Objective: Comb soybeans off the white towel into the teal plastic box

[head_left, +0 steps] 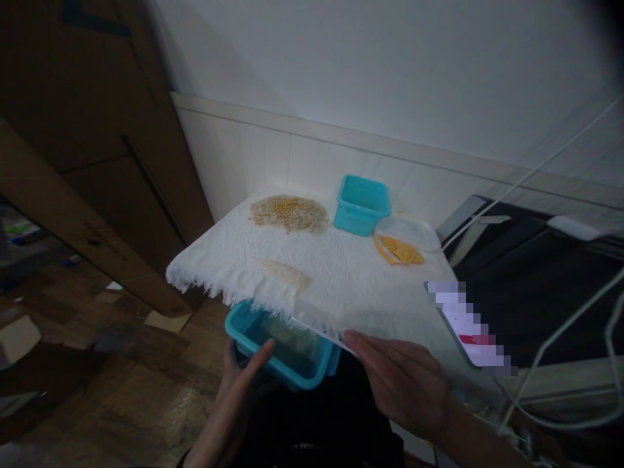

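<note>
Below the edge of the table (pixel 361 276): one blue container (pixel 291 379), pale grains (pixel 295 337) inside, grasped by fingers of left hand (pixel 244 376). One flat white tool (pixel 325 326), pinched by fingers of right hand (pixel 407 374).

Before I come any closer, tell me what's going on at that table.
A person's left hand holds a blue container just below the table's near edge, thumb over the rim. The right hand grips a flat white piece beside it. A small patch of pale grains lies on the white cloth near the fringe. Farther back are a larger pile of tan beans and a turquoise container standing upright.
</note>
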The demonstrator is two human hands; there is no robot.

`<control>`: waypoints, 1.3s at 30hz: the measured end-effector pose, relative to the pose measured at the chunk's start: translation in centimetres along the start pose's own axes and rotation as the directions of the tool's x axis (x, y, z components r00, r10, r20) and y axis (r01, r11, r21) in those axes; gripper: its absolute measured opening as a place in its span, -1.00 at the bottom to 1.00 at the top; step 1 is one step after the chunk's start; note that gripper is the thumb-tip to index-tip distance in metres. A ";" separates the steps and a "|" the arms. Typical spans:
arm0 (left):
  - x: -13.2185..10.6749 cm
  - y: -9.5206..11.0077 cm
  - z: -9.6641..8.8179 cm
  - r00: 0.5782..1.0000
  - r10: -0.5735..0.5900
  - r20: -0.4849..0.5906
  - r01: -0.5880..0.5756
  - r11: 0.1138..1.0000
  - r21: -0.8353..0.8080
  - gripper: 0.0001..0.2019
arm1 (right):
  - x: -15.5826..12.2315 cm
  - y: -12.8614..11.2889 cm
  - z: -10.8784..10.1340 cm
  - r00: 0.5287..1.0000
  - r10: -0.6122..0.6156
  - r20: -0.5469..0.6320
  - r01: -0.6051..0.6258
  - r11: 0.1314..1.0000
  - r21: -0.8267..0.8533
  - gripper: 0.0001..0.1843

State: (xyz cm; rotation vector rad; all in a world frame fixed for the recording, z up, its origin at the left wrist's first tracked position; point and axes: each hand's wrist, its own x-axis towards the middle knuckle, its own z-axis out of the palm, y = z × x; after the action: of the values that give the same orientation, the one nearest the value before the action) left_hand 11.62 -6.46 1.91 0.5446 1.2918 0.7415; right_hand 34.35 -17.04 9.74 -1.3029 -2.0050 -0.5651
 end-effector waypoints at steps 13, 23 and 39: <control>0.2 0.1 -0.2 1.000 0.003 -0.011 -0.003 1.000 -0.012 0.04 | 2.1 3.5 0.5 0.995 0.010 -0.103 -0.027 0.986 -0.166 -0.65; 0.0 0.7 -0.3 1.000 -0.005 -0.004 0.004 1.000 -0.015 0.02 | 0.7 2.5 2.0 0.995 -0.095 -0.039 0.092 0.994 -0.055 -0.65; -0.2 1.6 -0.5 0.999 -0.037 -0.032 0.037 0.999 -0.006 0.02 | 1.3 -0.6 0.6 0.991 -0.129 0.023 0.130 0.991 -0.022 -0.63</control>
State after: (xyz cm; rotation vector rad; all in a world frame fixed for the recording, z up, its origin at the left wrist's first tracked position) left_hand 10.80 -5.54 3.09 0.5046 1.3257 0.7257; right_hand 33.25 -16.02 10.30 -1.2031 -2.1178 -0.6390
